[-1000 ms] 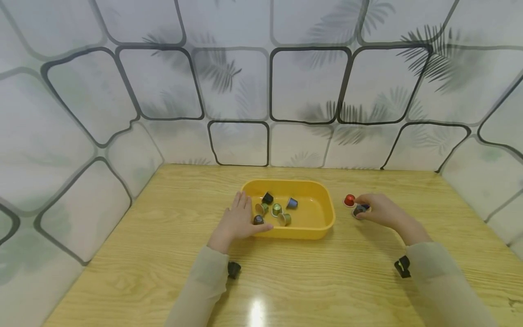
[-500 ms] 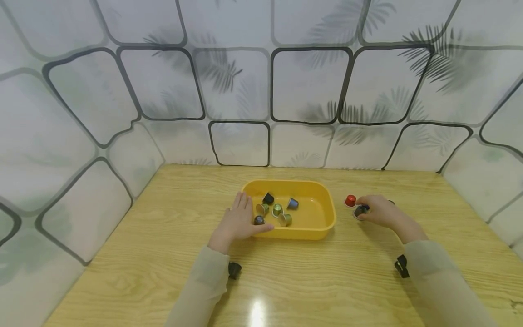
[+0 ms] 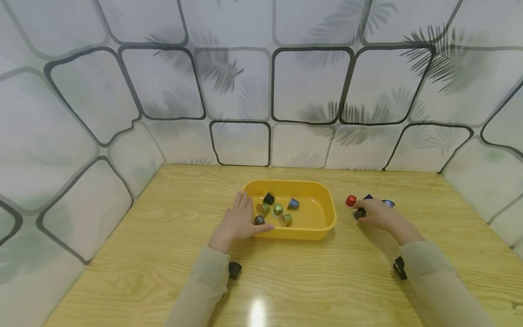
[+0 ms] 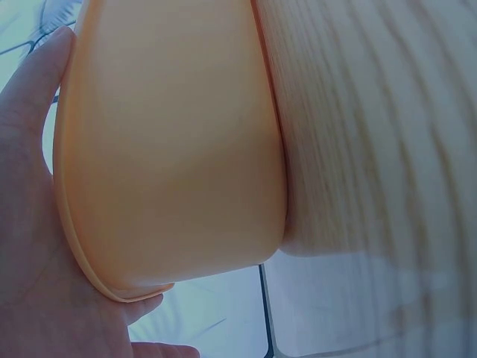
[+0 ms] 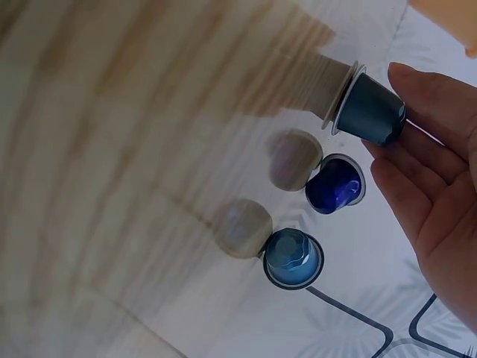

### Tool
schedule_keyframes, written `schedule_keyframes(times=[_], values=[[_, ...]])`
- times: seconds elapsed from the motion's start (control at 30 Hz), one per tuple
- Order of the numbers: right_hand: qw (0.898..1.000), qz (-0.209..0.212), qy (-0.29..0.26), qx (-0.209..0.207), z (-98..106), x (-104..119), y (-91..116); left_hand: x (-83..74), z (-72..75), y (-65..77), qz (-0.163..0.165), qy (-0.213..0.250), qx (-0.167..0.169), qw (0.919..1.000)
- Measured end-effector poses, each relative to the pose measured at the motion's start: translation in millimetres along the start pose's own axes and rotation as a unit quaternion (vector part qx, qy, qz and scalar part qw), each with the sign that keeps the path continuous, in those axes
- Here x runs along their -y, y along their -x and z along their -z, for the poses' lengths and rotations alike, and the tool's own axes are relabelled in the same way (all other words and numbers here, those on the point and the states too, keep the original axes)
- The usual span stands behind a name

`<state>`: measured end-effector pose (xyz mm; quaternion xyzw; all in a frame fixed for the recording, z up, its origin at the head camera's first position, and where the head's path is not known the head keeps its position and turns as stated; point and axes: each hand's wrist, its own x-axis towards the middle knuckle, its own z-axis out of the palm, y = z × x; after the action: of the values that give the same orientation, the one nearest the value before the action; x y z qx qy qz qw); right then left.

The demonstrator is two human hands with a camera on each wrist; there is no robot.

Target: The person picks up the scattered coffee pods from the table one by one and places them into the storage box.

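Note:
My left hand (image 3: 235, 222) rests against the left end of a yellow plastic tray (image 3: 304, 233), fingers straight and thumb lying along its front rim. The left wrist view shows that palm against the tray's outer wall (image 4: 171, 149). Inside lie several coffee capsules, among them a blue one (image 3: 293, 204) and a green one (image 3: 278, 210). Right of the tray, my right hand (image 3: 380, 213) pinches a dark coffee capsule (image 3: 360, 214), teal-tinted in the right wrist view, its rim down at the tabletop. A red capsule (image 3: 351, 200) stands just beyond the fingertips.
Close to the right hand stand a dark-blue capsule (image 5: 333, 184) and a lighter blue capsule (image 5: 292, 259). A wooden tabletop (image 3: 163, 254) carries everything. Patterned fabric walls (image 3: 237, 91) enclose its back and sides. Small black objects (image 3: 234, 270) show beside both sleeves.
My right hand has shifted slightly toward the tray side. Behind it, the dark-blue and lighter blue capsules have come into sight in the head view. My left hand stays at the tray.

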<state>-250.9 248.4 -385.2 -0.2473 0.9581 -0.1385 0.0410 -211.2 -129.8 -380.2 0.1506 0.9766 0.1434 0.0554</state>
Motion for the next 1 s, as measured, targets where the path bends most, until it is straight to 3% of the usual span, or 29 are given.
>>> schedule_keyframes(times=[0.53, 0.77, 1.0], values=[[1.000, 0.001, 0.007, 0.021, -4.6, 0.6, 2.7, -2.6, 2.5, 2.1, -0.001, 0.004, 0.005, 1.0000], [0.999, 0.029, -0.003, 0.017, -5.9, -4.8, 4.0, -2.8, 3.6, 2.5, -0.002, 0.004, 0.004, 1.0000], [1.000, 0.005, -0.003, 0.029, -3.8, 1.4, 4.5, -3.0, 3.7, 2.6, -0.003, 0.004, 0.005, 1.0000]])
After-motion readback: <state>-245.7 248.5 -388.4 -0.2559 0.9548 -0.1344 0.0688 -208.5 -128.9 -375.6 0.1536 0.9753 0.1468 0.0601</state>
